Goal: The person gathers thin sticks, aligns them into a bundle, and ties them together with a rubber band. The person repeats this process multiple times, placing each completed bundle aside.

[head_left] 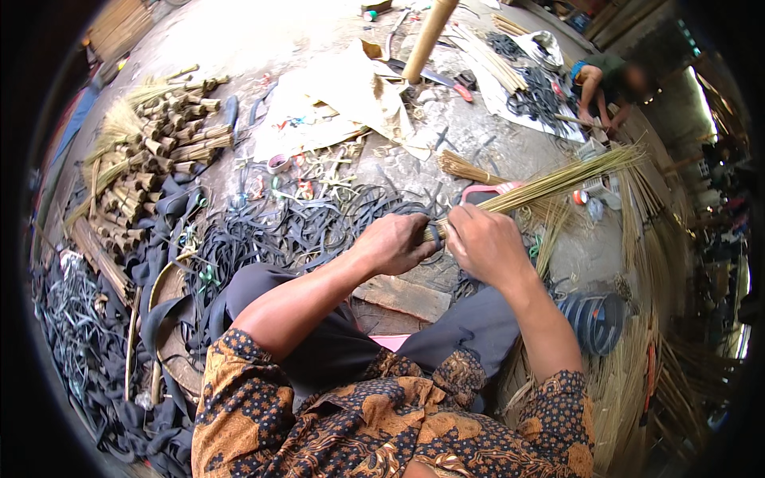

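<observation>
A bundle of thin, pale yellow-green sticks [558, 177], like broom bristles, slants from my hands toward the far right. My right hand [488, 243] is closed around it near its butt end. Against that same end my left hand [392, 243] is closed, thumb and fingers pinching it. A dark rubber strip [435, 231] crosses the bundle between the hands; how far it winds round is hidden by my fingers. Beyond my right hand lies a pink handle-like loop [488, 191], partly covered by the bundle. A shorter tied stick bundle [466, 167] rests farther off.
Black rubber strips [279, 227] litter the floor ahead and left. Stacked stick bundles [159, 151] stand far left. A wooden board [402, 297] lies between my knees. Loose bristles [629, 390] and a blue-black coil [591, 323] are at right. Another person [606, 88] crouches far right; a bamboo pole [429, 40] rises ahead.
</observation>
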Demonstrator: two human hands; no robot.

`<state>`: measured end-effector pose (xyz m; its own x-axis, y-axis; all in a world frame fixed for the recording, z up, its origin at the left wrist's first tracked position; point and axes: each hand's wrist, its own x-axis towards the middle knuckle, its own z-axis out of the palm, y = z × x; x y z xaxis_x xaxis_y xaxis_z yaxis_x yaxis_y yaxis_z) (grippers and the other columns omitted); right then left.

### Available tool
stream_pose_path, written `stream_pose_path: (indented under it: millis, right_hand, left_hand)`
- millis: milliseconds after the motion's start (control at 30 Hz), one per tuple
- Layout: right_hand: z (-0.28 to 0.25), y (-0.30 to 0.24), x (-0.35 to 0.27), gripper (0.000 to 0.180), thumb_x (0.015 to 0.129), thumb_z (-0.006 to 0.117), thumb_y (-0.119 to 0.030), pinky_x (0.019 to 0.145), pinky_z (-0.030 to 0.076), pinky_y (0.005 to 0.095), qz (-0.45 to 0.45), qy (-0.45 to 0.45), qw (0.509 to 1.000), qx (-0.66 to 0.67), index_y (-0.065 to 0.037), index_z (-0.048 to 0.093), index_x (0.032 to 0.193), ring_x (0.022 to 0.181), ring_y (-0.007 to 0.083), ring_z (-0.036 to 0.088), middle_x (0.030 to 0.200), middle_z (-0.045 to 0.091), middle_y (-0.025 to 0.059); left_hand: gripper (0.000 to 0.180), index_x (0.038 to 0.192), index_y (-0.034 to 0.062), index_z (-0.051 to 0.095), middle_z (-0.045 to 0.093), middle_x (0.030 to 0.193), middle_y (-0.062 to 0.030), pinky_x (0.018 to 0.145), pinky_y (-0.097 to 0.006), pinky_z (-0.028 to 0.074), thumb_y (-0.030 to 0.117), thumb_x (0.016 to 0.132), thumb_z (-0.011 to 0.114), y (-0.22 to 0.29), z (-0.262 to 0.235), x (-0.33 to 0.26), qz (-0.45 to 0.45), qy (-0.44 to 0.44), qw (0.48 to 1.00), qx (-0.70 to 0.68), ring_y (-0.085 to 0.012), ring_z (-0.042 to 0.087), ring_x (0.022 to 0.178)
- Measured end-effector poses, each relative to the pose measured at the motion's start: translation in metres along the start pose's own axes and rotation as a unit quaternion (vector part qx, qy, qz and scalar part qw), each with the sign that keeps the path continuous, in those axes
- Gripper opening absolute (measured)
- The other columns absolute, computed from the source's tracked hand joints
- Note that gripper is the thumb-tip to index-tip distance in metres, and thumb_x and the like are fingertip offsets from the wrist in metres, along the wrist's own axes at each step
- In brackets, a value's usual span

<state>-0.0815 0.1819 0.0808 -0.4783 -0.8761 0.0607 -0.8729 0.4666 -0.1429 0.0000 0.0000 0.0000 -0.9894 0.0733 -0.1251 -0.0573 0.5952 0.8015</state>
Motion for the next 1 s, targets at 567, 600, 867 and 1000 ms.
stream_pose_path:
  millis: [567,600,867,1000]
  right_hand:
    - [0.045,-0.012,0.006,0.011,0.097,0.063,-0.003,0.063,0.049,0.0445,0.038,0.252,0.922,0.291,-0.003,0.052,0.095,0.071,0.0349,0.062,0.08,0.059,0.0165]
    - [0.045,-0.013,0.01,0.012,0.095,0.064,-0.002,0.063,0.049,0.0445,0.045,0.261,0.92,0.288,-0.002,0.053,0.095,0.071,0.0355,0.062,0.079,0.058,0.0167]
    - [0.045,-0.035,0.026,0.023,0.085,0.073,0.003,0.064,0.052,0.0425,0.093,0.346,0.906,0.227,-0.002,0.059,0.101,0.075,0.029,0.063,0.093,0.056,0.013]
    - [0.043,-0.038,0.029,0.022,0.085,0.072,0.0,0.064,0.055,0.0443,0.104,0.352,0.91,0.193,-0.002,0.058,0.103,0.077,0.0332,0.065,0.095,0.056,0.0144]
  left_hand:
    - [0.043,0.122,-0.0042,0.056,0.069,0.08,-0.0089,0.057,-0.027,0.052,0.025,0.096,0.073,0.023,-0.021,0.005,-0.071,0.122,0.891,-0.43,-0.0125,0.065,0.065]
    - [0.034,0.117,-0.0021,0.061,0.068,0.079,-0.0074,0.057,-0.028,0.051,0.026,0.098,0.066,0.024,-0.022,0.007,-0.057,0.13,0.913,-0.382,-0.011,0.064,0.065]
    - [0.034,0.118,-0.0041,0.06,0.066,0.079,-0.0068,0.058,-0.027,0.049,0.022,0.097,0.063,0.021,-0.028,0.015,-0.045,0.195,0.904,-0.379,-0.0093,0.059,0.067]
    - [0.038,0.12,-0.0072,0.058,0.065,0.078,-0.0076,0.057,-0.029,0.048,0.022,0.096,0.064,0.02,-0.027,0.014,-0.026,0.21,0.911,-0.354,-0.0092,0.059,0.067]
